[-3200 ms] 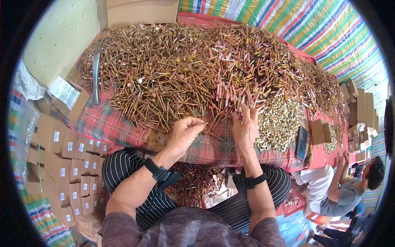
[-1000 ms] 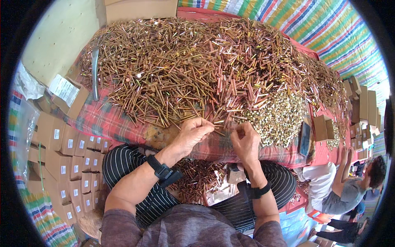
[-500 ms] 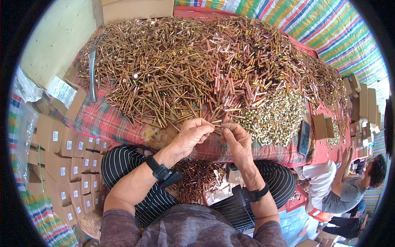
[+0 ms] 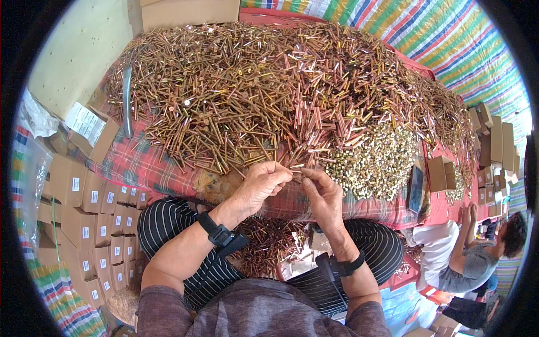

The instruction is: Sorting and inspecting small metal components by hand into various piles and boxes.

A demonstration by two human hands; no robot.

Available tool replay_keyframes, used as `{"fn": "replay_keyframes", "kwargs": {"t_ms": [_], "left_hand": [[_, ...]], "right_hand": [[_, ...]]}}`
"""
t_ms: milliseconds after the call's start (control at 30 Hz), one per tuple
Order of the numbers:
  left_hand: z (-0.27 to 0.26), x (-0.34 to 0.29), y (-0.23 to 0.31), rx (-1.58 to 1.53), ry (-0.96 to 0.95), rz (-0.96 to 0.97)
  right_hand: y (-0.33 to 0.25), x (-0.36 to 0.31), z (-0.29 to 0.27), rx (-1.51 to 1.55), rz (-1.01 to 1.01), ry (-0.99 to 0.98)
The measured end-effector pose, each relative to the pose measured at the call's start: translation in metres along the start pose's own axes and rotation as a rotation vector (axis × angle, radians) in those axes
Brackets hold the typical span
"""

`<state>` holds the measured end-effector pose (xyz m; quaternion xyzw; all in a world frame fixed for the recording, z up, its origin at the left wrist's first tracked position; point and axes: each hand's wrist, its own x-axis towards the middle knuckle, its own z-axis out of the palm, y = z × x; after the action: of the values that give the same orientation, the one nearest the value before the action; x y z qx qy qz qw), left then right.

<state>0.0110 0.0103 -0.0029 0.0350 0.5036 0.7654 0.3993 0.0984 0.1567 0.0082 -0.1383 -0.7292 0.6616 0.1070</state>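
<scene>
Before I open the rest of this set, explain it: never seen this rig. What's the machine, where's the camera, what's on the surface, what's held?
No machine: these are a person's bare hands. Every picture comes from one wide fisheye camera on their head, looking down, so straight edges bend near the rim. On the plaid cloth lie a big heap of thin metal rods and a heap of small gold-coloured pieces. The left hand pinches a thin metal piece; the right hand meets it, its grip too small to tell.
</scene>
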Motion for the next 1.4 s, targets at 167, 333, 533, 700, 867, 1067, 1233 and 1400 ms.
{"fn": "replay_keyframes", "kwargs": {"t_ms": [167, 333, 533, 700, 867, 1067, 1233, 1400], "left_hand": [[0.0, 0.0, 0.0, 0.001, 0.0, -0.008], [0.003, -0.002, 0.004, -0.004, -0.014, -0.008], [0.004, -0.003, 0.004, 0.022, -0.02, 0.005], [0.0, -0.001, -0.002, 0.065, -0.011, 0.021], [0.003, -0.002, -0.002, 0.151, 0.003, 0.096], [0.0, -0.006, -0.007, 0.232, -0.029, 0.143], [0.002, -0.006, -0.006, 0.193, -0.033, 0.126], [-0.001, -0.003, -0.015, 0.218, -0.044, 0.114]], "right_hand": [[0.003, 0.0, 0.001, 0.145, 0.027, 0.009], [0.014, 0.002, -0.005, 0.36, 0.124, -0.011], [0.006, -0.001, 0.003, 0.302, 0.053, -0.013], [0.01, -0.002, 0.005, 0.307, 0.043, -0.006], [0.008, -0.003, 0.004, -0.01, -0.066, 0.017], [-0.003, -0.002, -0.002, -0.616, -0.196, -0.025], [-0.004, 0.002, 0.003, -0.501, -0.546, 0.07], [0.001, 0.001, 0.002, -0.424, -0.201, -0.005]]}}
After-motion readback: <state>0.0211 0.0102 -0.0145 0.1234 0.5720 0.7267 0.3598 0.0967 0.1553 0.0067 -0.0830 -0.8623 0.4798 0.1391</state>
